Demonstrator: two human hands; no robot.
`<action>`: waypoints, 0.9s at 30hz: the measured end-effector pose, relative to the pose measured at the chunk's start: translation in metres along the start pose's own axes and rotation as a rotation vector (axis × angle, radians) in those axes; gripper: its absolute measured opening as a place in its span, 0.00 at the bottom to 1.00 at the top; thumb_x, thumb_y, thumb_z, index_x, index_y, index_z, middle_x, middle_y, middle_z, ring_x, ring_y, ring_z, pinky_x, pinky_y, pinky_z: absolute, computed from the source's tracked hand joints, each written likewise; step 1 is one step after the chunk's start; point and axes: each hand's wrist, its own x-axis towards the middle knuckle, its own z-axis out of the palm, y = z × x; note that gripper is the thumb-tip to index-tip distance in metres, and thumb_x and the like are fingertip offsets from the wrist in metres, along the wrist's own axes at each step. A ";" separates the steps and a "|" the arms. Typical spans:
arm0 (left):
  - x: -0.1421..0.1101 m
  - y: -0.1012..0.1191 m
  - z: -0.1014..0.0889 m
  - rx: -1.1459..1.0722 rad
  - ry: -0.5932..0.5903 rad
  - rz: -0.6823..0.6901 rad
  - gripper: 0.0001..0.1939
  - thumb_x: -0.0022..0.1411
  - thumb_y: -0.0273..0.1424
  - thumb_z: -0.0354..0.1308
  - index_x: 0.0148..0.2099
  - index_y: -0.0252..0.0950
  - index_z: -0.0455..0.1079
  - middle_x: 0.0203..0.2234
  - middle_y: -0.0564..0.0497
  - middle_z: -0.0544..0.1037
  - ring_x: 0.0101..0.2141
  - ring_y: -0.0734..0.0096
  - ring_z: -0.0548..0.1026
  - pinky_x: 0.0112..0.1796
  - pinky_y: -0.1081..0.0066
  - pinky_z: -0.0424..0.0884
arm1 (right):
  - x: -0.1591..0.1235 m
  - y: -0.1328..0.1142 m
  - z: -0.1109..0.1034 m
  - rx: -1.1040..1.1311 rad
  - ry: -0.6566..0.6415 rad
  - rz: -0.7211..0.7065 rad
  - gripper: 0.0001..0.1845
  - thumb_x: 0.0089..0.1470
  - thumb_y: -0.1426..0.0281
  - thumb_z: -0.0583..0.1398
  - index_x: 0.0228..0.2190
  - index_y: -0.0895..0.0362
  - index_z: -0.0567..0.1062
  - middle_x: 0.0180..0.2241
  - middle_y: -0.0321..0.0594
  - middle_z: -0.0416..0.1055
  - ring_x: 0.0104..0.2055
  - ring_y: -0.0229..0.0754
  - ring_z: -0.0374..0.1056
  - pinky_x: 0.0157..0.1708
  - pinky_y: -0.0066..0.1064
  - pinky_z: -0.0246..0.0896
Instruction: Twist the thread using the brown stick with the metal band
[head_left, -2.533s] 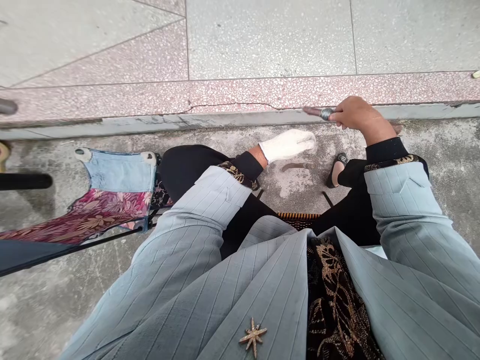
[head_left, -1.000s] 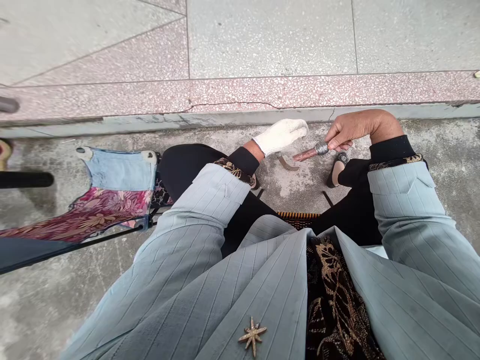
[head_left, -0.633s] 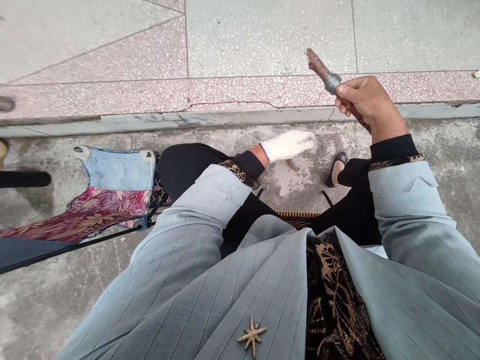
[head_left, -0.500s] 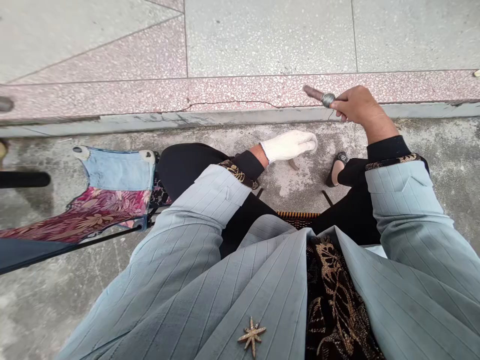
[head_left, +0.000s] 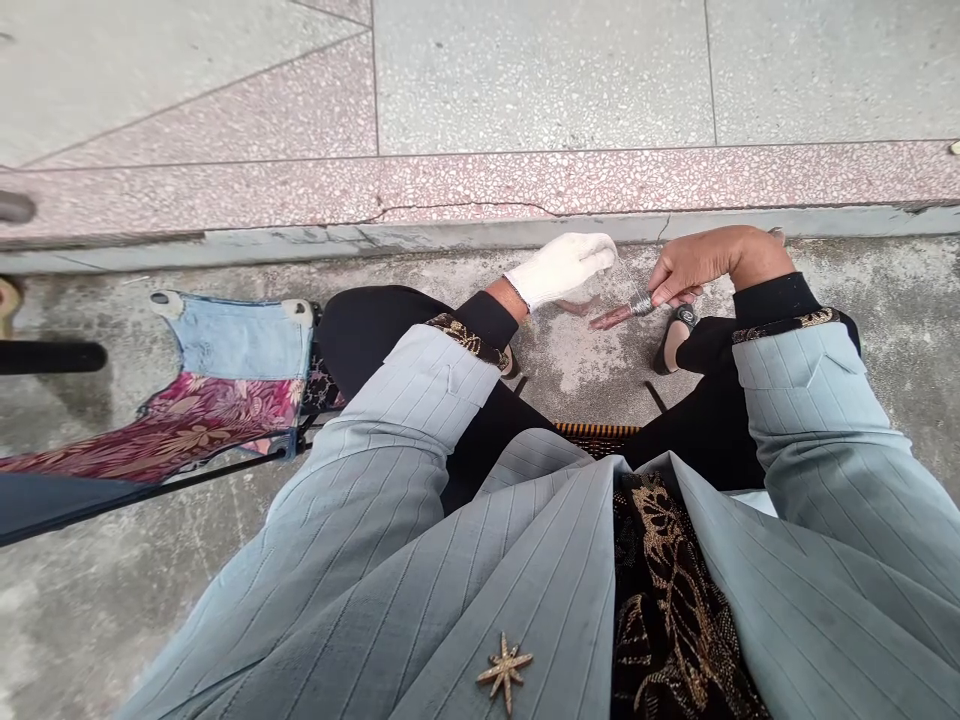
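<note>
My right hand is closed around a short brown stick that carries a winding of silvery thread near my fingers. A thin strand of that thread runs up to my left hand, which wears a white knitted glove and has its fingers pinched together on the strand. Both hands hover close together above the grey concrete ground, between my knees. A curved brown piece lies under the gloved hand, mostly hidden.
A pink and grey terrazzo step runs across in front of me. A folding stool with patchwork cloth stands at my left. My black shoe rests on the concrete by my right hand. A dark bar lies far left.
My right hand swung the stick up over the step, then came back down and left to the gloved hand. My left hand rose slightly.
</note>
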 end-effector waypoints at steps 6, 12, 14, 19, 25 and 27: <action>0.003 -0.008 0.005 -0.062 -0.009 0.009 0.16 0.68 0.36 0.46 0.40 0.33 0.73 0.33 0.48 0.77 0.36 0.67 0.74 0.40 0.68 0.67 | -0.013 -0.005 -0.012 0.163 -0.041 -0.029 0.13 0.45 0.61 0.72 0.24 0.56 0.79 0.20 0.31 0.70 0.22 0.32 0.63 0.26 0.27 0.59; 0.000 0.000 0.019 -0.120 -0.069 -0.009 0.18 0.69 0.39 0.46 0.42 0.34 0.73 0.31 0.49 0.77 0.33 0.68 0.73 0.38 0.69 0.67 | -0.020 -0.007 -0.008 0.499 0.590 -0.347 0.14 0.55 0.60 0.66 0.23 0.55 0.76 0.24 0.36 0.72 0.24 0.34 0.61 0.25 0.29 0.59; -0.003 0.009 0.021 -0.134 -0.144 0.038 0.17 0.68 0.37 0.47 0.41 0.33 0.74 0.30 0.50 0.77 0.32 0.70 0.72 0.37 0.70 0.66 | -0.015 -0.005 -0.008 0.598 0.809 -0.377 0.16 0.59 0.62 0.63 0.22 0.56 0.74 0.24 0.38 0.71 0.23 0.34 0.61 0.23 0.29 0.57; -0.006 0.018 0.019 -0.089 -0.224 0.115 0.17 0.68 0.37 0.46 0.44 0.34 0.74 0.31 0.51 0.77 0.31 0.71 0.72 0.37 0.70 0.65 | 0.002 0.005 -0.017 0.181 0.923 0.063 0.19 0.56 0.55 0.65 0.25 0.57 0.76 0.21 0.41 0.71 0.25 0.40 0.67 0.29 0.33 0.64; -0.005 0.007 0.011 0.053 -0.114 0.047 0.20 0.70 0.39 0.44 0.49 0.36 0.74 0.39 0.49 0.79 0.38 0.66 0.75 0.42 0.68 0.66 | 0.014 0.019 -0.021 -0.300 0.499 0.326 0.20 0.53 0.53 0.66 0.25 0.59 0.78 0.23 0.45 0.74 0.34 0.50 0.74 0.38 0.40 0.66; -0.005 0.006 0.007 0.058 -0.067 0.017 0.21 0.70 0.39 0.43 0.49 0.35 0.74 0.38 0.49 0.79 0.39 0.66 0.75 0.43 0.68 0.67 | 0.014 0.021 -0.018 -0.323 0.316 0.301 0.20 0.52 0.54 0.68 0.24 0.59 0.78 0.24 0.44 0.75 0.33 0.48 0.73 0.37 0.39 0.66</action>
